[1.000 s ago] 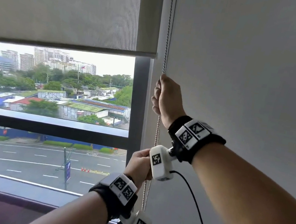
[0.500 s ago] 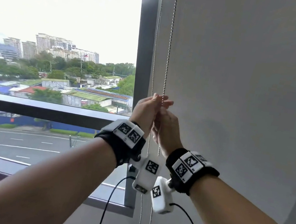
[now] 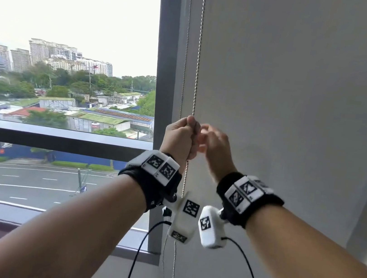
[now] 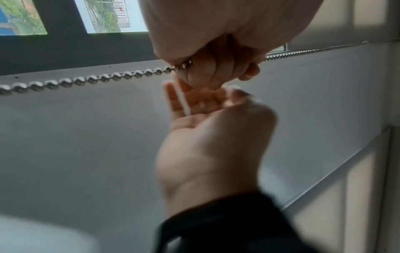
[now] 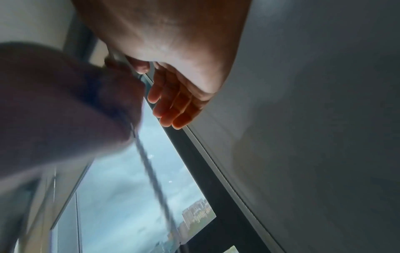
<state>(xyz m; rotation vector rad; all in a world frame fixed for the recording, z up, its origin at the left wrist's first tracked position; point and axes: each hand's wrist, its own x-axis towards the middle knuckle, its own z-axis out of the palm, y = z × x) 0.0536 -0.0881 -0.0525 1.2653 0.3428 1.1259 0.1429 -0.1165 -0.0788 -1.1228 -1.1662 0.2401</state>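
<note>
The left hand (image 3: 179, 138) is clenched round the silver metal bead chain (image 3: 199, 53), its fingers (image 4: 216, 68) curled tight so that the beads enter the fist on one side and leave on the other. In the head view the chain runs taut from the fist up to 12 o'clock, out of the top of the picture. It also drops from the fist toward 6 o'clock, where its loop hangs slack near the lower edge. A second, thinner-looking strand of the same loop hangs just at 9 o'clock of the gripped one.

The right hand (image 3: 215, 147) sits just at 3 o'clock of the left, blurred, with the palm bare and the fingers (image 5: 171, 106) loosely extended and holding nothing. Whether its fingertips touch the left fist cannot be told.

Each wrist wears a black strap with white marker blocks (image 3: 160, 170). At 6 o'clock of the wrists hang two white camera units (image 3: 186, 217) trailing black cables (image 3: 137, 251).

At 9 o'clock of the hands stands the dark grey upright window frame (image 3: 164, 64). Past it the clear glass pane (image 3: 72, 15) shows buildings, trees and a road. At 3 o'clock spreads a plain pale grey surface (image 3: 303, 97).
</note>
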